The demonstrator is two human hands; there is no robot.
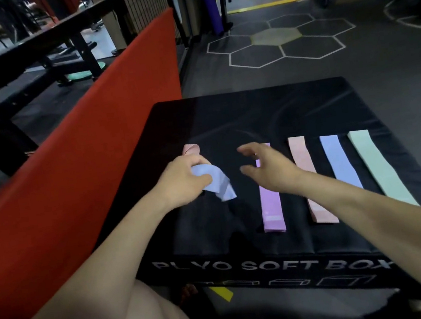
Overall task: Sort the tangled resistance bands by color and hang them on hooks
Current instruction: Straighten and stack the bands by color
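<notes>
My left hand grips a crumpled light blue band over the black soft box. A pink band pokes out just beyond that hand; whether the hand holds it too I cannot tell. My right hand hovers open beside it, fingers spread, above the top of a purple band. Laid flat in a row to the right are a pink band, a light blue band and a mint green band. No hooks are in view.
A red padded barrier runs along the box's left side. Black gym racks stand behind it. Dark floor with white hexagon markings lies beyond the box. A purple upright pad leans at the back.
</notes>
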